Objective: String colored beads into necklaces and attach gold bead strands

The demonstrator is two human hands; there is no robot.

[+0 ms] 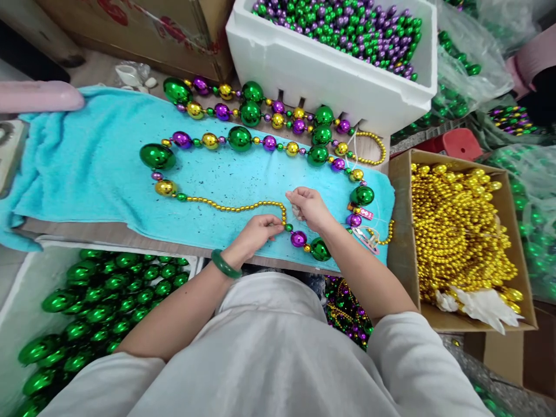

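A bead necklace [240,138] of large green, purple and gold beads lies in a long loop on a turquoise towel [104,145]. Its lower side includes a run of small gold beads [226,207]. My left hand [259,233], with a green bangle at the wrist, is closed with its fingertips pinching the strand where the gold run meets a small green bead [288,227]. Just above and to the right, my right hand [309,207] is held in a pinch over the towel; whatever is between its fingers is too small to make out.
Another bead strand [251,113] lies behind the loop, against a white foam box [330,75] of green and purple beads. A carton [402,231] of gold bead strings stands right. Large green beads [99,313] fill a bin at lower left. Small scissors [367,238] lie right.
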